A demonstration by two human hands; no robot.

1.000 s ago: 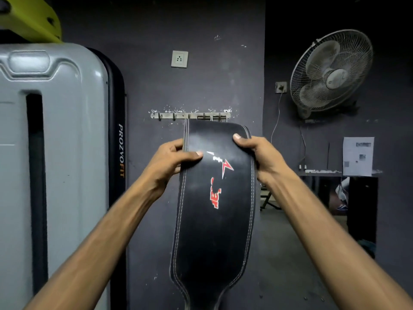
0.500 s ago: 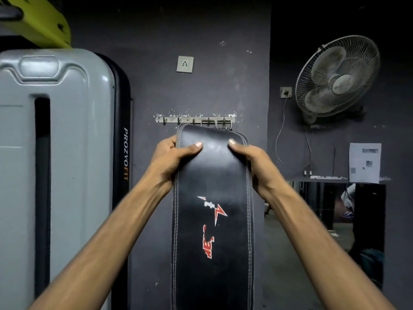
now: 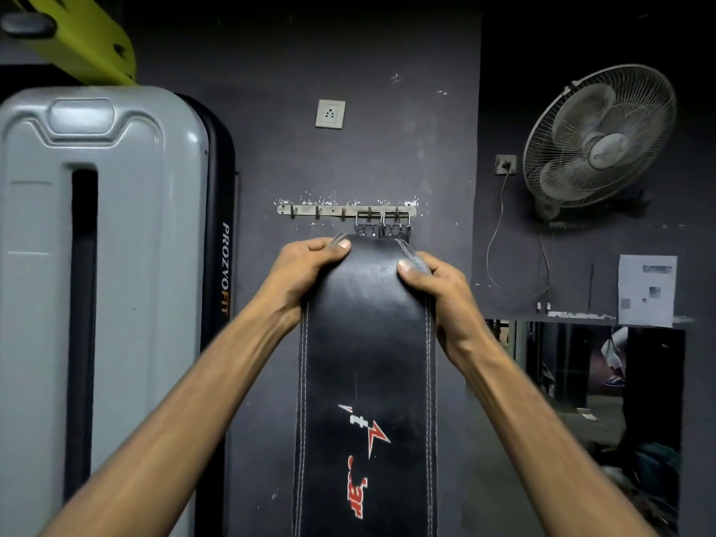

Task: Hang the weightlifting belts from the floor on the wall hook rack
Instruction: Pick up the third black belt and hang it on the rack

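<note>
The long black leather weightlifting belt with white stitched edges and a red-and-white logo (image 3: pixel 368 362) hangs flat against the dark grey wall (image 3: pixel 387 149). Its lower end runs out of view at the bottom. The left hand (image 3: pixel 306 265) has its grip closed over the belt's upper left edge, thumb on the face and fingers wrapped behind. The right hand (image 3: pixel 438 288) grips the upper right edge the same way, bending the stitched border forward.

The belt narrows at the top, just under the right end of the slim metal hook rack (image 3: pixel 310 210). Two silver buckle frames (image 3: pixel 381 220) hang on the right-hand hooks there. I cannot tell whether either of them belongs to the held belt. Further left along the rack, three hooks stand out as plain pegs.

A strip of open wall lies between the belt's left edge and the black side of the tall grey moulded machine cover (image 3: pixel 100 265). A yellow-green metal arm (image 3: pixel 81 40) sits above that cover. A white wall socket (image 3: pixel 330 114) is well above the rack. To the right the wall ends at a corner. Past it are a round wire-caged wall fan (image 3: pixel 598 137) and a white paper sheet (image 3: pixel 646 290), both well apart from the right forearm.
</note>
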